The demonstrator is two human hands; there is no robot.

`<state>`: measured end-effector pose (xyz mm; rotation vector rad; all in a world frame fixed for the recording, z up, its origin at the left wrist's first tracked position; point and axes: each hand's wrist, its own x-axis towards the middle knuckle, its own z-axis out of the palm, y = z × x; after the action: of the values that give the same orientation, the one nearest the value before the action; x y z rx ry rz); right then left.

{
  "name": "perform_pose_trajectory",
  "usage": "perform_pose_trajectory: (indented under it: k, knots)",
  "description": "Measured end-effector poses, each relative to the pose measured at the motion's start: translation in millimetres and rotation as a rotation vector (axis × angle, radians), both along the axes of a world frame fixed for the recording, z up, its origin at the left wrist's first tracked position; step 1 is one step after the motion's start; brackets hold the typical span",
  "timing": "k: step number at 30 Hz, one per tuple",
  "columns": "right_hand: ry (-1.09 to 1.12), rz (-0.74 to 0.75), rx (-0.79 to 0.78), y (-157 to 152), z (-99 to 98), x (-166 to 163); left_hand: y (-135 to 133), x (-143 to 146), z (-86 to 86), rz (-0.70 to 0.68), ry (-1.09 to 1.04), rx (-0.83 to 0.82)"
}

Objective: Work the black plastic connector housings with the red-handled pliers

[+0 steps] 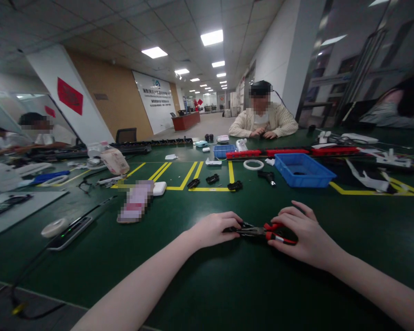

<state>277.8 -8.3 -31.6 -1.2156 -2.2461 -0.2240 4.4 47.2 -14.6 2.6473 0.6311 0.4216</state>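
Above a dark green worktable point(179, 285), two bare forearms are reaching in from the near edge, and the hands are meeting over a small piece of work. The left hand point(212, 230) is pinching a small black part point(247, 225) between its thumb and fingers. The right hand point(305, 236) is gripping a pair of pliers point(261, 231) by their red and black handles, which are standing slightly apart. The pliers' nose is pointing left and meeting the black part at the left fingertips; whether it is biting on the part, I cannot tell.

Beyond the hands, three more black pieces point(212, 178) are lying near yellow tape lines point(231, 172). To their right, a black, angled object point(267, 177) is resting beside a blue bin point(326, 177), and a white ring point(253, 164) is lying behind it. Off to the left, a blurred-out phone-like slab point(136, 202) is lying next to a white case point(159, 188). Across the table, a person in a cream knit top point(283, 120) is sitting with both hands close together.
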Motion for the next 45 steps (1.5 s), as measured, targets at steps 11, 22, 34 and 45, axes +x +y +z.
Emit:
perform_pose_trajectory:
  k: [11, 22, 34, 45]
  knots:
    - [0.003, -0.065, -0.141, 3.9, 1.3, 5.2, 4.2, 0.7, -4.1, 0.033, -0.111, -0.097]
    - [0.077, -0.077, -0.206, 0.3, 1.0, -3.0, 0.7, 2.5, 2.3, 0.049, -0.093, -0.140]
    - [0.033, -0.042, -0.178, -1.7, 4.5, -1.4, 0.8, 3.1, -1.6, 0.041, -0.121, -0.129]
    - [0.018, -0.023, -0.331, 0.7, 8.3, 1.8, -1.2, 5.1, -1.3, 0.040, -0.175, -0.191]
